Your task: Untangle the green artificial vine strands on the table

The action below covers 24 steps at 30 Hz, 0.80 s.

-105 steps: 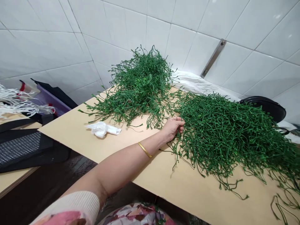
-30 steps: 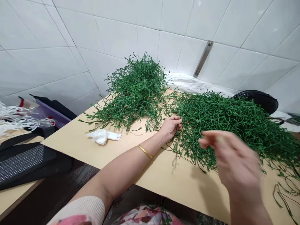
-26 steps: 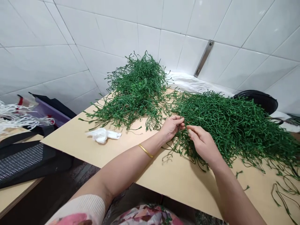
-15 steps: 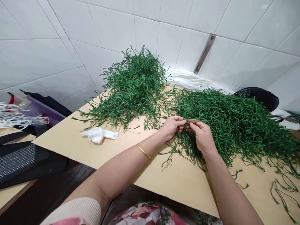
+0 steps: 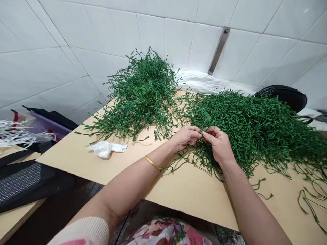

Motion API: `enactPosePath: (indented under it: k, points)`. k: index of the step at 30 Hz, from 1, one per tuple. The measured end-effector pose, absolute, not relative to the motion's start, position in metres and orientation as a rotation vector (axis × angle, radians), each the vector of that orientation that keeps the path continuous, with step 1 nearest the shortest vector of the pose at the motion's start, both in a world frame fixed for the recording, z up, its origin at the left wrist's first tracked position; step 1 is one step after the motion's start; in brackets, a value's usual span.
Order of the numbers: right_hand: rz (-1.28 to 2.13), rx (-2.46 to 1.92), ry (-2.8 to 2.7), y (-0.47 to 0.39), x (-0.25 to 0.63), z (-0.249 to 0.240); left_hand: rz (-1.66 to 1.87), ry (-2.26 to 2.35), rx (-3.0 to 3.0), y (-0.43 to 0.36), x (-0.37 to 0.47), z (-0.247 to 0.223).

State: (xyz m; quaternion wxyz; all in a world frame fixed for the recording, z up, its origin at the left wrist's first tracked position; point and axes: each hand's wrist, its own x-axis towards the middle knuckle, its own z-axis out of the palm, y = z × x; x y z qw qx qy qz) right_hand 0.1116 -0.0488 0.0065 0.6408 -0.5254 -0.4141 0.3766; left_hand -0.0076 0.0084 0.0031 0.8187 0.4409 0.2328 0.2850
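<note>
Fingertips meeting, my left hand (image 5: 187, 137) and my right hand (image 5: 219, 143) pinch a thin green strand between them, over the near left edge of a large tangled pile of green strands (image 5: 245, 126). Both hands are closed. The strands have small forked tips. A second, taller heap of green strands (image 5: 145, 88) lies to the left against the tiled wall. Several loose strands hang and lie below my hands. My fingers hide most of the held piece.
The wooden board (image 5: 178, 194) carries a crumpled white tissue (image 5: 106, 148) at left. White plastic (image 5: 201, 81) lies along the wall, and a black round item (image 5: 283, 97) stands behind the right pile. White strands (image 5: 17, 134) and dark bags are at far left.
My hands have drawn closer together and my right fingers have curled in more around the strand. Loose strands below now reach further left, near my left wrist. The view has shifted slightly.
</note>
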Motion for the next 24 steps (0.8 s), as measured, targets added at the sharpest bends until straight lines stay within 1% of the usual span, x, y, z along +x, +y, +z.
enactPosePath:
  k: [5,10,16,24]
  points:
    - [0.903,-1.226,-0.851,-0.0469,0.1102,0.0024,0.683,0.562,0.915,0.0066,-0.0044,0.0031]
    - [0.880,-1.200,-0.837,-0.0484,0.1096,0.0005,0.764,0.529,0.697,0.0114,-0.0033,0.0006]
    - [0.835,-1.122,-0.812,-0.0510,0.1092,0.0028,0.701,0.452,0.526,0.0146,-0.0063,0.0006]
    - [0.893,-1.043,-0.688,-0.0494,0.1116,0.0052,0.687,0.466,0.655,0.0126,-0.0067,0.0019]
